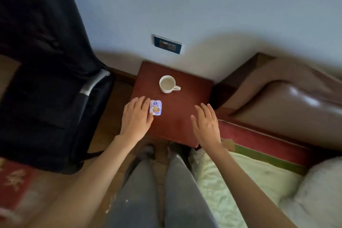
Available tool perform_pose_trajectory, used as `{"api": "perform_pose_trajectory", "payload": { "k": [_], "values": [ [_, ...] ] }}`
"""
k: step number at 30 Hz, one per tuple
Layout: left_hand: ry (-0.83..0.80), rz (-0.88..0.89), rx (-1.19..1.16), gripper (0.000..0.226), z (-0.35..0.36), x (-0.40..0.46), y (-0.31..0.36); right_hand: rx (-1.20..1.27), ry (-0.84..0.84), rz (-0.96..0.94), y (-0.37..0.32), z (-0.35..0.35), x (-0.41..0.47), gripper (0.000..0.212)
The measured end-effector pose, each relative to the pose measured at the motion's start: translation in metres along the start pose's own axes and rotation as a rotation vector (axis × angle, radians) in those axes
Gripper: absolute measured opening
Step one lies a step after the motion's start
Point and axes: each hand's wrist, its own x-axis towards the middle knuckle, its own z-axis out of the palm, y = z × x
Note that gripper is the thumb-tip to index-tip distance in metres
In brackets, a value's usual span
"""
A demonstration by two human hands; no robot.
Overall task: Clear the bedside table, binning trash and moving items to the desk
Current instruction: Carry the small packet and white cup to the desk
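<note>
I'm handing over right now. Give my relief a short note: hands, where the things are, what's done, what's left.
Left hand: open, fingers straight, at the left edge of the small snack packet; whether it touches is unclear.
Right hand: open, holding nothing, over the table's right front part.
Bedside table: the packet lies flat near the front left; the white mug stands upright toward the back, handle pointing right.
Done: nothing visibly lifted yet; both items are on the table.
Left: probably bin the packet as trash and carry the mug to the desk. Neither bin nor desk is in view.
</note>
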Motion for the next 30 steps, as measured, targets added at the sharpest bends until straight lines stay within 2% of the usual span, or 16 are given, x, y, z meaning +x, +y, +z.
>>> {"api": "perform_pose_trajectory", "payload": {
  "k": [6,12,16,26,30],
  "values": [
    [-0.075,-0.098,-0.040,0.050,0.081,0.023,-0.002,-0.060,-0.091,-0.144,0.043,0.054,0.044,0.049],
    [-0.125,-0.165,-0.088,0.061,0.157,0.051,-0.014,-0.056,-0.129,-0.178,0.071,0.112,0.076,0.049],
    [-0.116,-0.210,-0.107,0.071,0.197,0.072,-0.024,-0.013,-0.093,-0.188,0.081,0.142,0.099,0.047],
    [-0.101,-0.162,-0.214,0.075,0.243,0.090,-0.020,0.078,-0.003,-0.194,0.069,0.165,0.130,0.064],
    [-0.007,-0.272,-0.381,0.077,0.245,0.088,-0.018,0.097,-0.021,-0.210,0.063,0.166,0.138,0.064]
  ]
}}
